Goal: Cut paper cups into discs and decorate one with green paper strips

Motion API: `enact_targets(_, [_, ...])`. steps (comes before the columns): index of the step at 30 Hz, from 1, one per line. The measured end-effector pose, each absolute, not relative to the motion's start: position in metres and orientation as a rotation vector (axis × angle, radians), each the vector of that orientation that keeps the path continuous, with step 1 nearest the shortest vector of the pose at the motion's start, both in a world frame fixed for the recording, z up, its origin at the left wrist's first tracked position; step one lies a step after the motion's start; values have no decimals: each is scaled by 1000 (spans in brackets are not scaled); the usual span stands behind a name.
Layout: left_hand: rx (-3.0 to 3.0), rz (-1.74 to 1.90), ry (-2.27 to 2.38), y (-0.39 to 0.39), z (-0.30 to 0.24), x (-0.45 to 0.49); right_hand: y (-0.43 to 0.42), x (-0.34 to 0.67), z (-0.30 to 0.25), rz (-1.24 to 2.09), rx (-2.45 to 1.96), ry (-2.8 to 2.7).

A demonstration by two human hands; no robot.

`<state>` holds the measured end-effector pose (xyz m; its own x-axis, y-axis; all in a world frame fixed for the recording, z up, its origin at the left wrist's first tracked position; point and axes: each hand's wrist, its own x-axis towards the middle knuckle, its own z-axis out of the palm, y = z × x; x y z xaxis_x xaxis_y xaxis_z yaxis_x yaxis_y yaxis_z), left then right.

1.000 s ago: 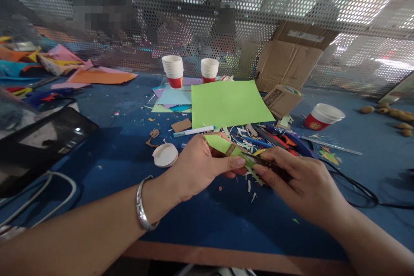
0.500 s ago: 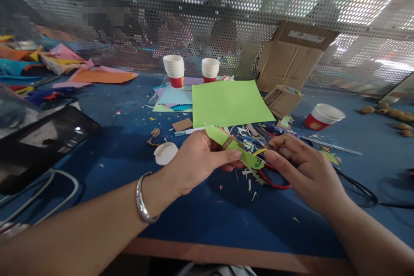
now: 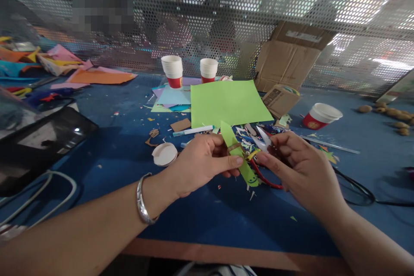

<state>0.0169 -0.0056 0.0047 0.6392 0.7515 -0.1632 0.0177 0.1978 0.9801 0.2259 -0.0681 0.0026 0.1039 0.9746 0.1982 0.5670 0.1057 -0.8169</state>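
Observation:
My left hand (image 3: pixel 210 157) pinches a light green paper strip (image 3: pixel 230 136) between thumb and fingers. The strip slants down to the right, with a dark smiley face drawn near its rounded lower end. A narrow brown band crosses its middle. Closed around a pair of scissors (image 3: pixel 265 138), my right hand (image 3: pixel 299 168) grips them near the pivot. Their silver blades are slightly apart and point away from me, while red and yellow handle parts show below, beside the strip. My right fingers cover the rest of the scissors.
Paper scraps lie beneath both hands. Behind is a large green sheet (image 3: pixel 231 103), with stacked paper cups (image 3: pixel 172 71) and cardboard (image 3: pixel 281 60) against a perforated metal screen. A marker (image 3: pixel 194 130) and white disc (image 3: pixel 164 154) lie left; another cup (image 3: pixel 321 116) stands right.
The green strip has turned steeper, its smiley end swinging down toward me. The scissors have turned in my right hand, and their blades now show. The marker is more exposed.

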Motion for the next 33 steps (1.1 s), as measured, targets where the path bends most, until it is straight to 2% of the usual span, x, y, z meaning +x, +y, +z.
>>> enact_targets(7, [1291,561,751,-5,1,17,-68,229,-1,555,-1533,-1570])
enact_targets(20, [1250,467,704,-7,6,20,-62,226,-3,857,-1410,-1477])
enact_targets(25, [1229,446,706,-6,8,19,-63,231,-4,723,-1454,-1456])
enact_targets(28, [1424,470,767,-6,9,16,-64,232,2,626,-1530,-1450])
enact_targets(33, [2220,758,894,-7,10,7,-68,225,11,543,-1610,-1391])
